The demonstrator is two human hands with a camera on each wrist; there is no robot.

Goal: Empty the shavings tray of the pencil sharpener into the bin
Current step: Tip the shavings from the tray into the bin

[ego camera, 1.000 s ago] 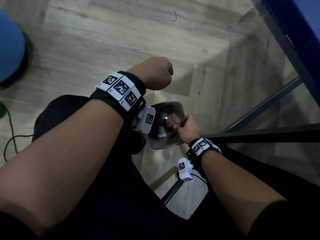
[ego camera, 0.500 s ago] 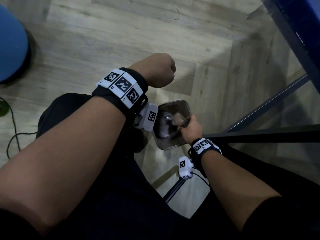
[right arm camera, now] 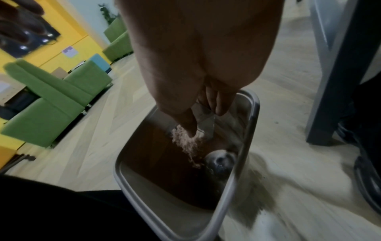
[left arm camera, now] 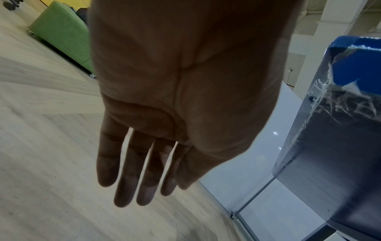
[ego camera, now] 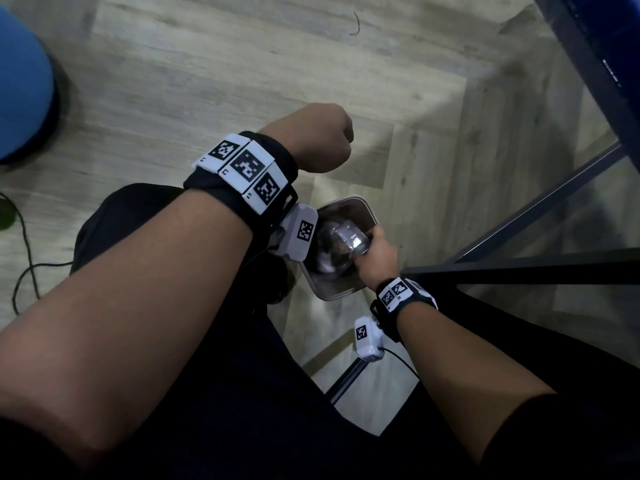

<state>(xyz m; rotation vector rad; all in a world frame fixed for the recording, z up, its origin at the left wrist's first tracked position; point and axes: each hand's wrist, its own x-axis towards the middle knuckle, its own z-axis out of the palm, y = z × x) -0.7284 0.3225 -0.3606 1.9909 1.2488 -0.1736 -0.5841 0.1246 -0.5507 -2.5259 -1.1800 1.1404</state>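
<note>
My right hand (ego camera: 372,244) pinches the small clear shavings tray (ego camera: 349,237) and holds it tilted over the open bin (ego camera: 367,209). In the right wrist view the thumb and fingers grip the tray (right arm camera: 206,119), and pale shavings (right arm camera: 185,141) spill from its lower edge into the bin (right arm camera: 245,143). My left hand (ego camera: 322,140) hangs over the floor beyond the bin, holding nothing. The left wrist view shows its fingers (left arm camera: 125,184) straight and relaxed. The sharpener itself is out of sight.
A round dark object (right arm camera: 219,161) lies inside the bin. A dark table frame (ego camera: 519,265) stands just right of the bin, with a blue panel (ego camera: 609,46) above it. A blue stool (ego camera: 20,81) and a black cable (ego camera: 24,244) are at left. My legs flank the bin.
My right hand has shifted a little across the bin mouth and turned the tray, whose clear side now catches the light. The left hand has barely moved.
</note>
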